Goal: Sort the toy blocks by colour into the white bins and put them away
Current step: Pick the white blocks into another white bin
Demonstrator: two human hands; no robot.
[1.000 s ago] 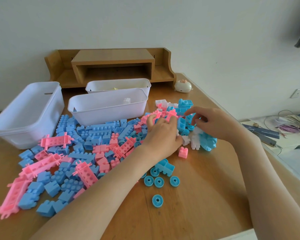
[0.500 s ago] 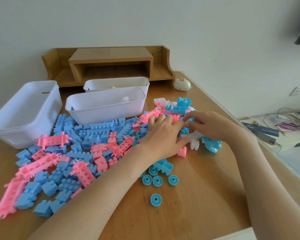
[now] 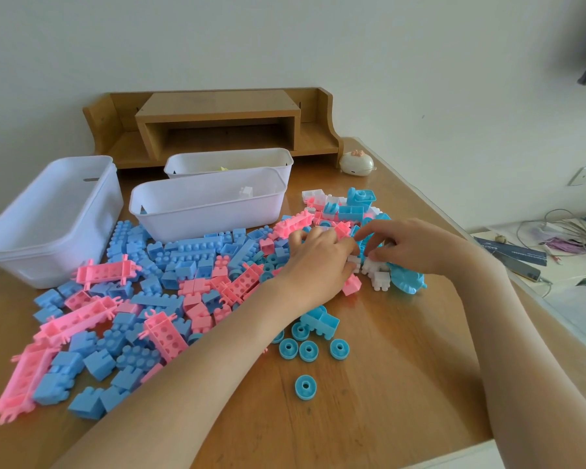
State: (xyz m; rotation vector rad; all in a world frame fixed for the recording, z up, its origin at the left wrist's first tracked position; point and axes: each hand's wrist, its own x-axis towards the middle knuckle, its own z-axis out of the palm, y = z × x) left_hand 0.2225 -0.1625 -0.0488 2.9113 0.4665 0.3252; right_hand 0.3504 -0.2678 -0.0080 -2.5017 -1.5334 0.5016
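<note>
A heap of pink and blue toy blocks [image 3: 190, 265] covers the left and middle of the wooden table [image 3: 386, 384]. A few white blocks [image 3: 378, 270] lie beside a blue animal-shaped piece [image 3: 408, 280]. My left hand [image 3: 318, 262] lies palm down, its thumb and forefinger pinching a small white block [image 3: 353, 261]. My right hand [image 3: 410, 245] meets it from the right, fingertips closed on the adjoining white blocks. Three white bins stand behind: a large one [image 3: 48, 214] at the left, a middle one [image 3: 203, 211] holding a white block, and a rear one [image 3: 230, 160].
Several blue wheels [image 3: 307, 350] lie near the front, with one [image 3: 306, 386] apart. More white, pink and blue pieces [image 3: 345, 206] are piled behind my hands. A wooden shelf [image 3: 217, 123] lines the wall, a small cream gadget [image 3: 356, 162] beside it. Cables lie beyond the right edge.
Both hands have drawn back from the far pile toward the white blocks and come together on them. The view shifted slightly; the bins and heap stay put.
</note>
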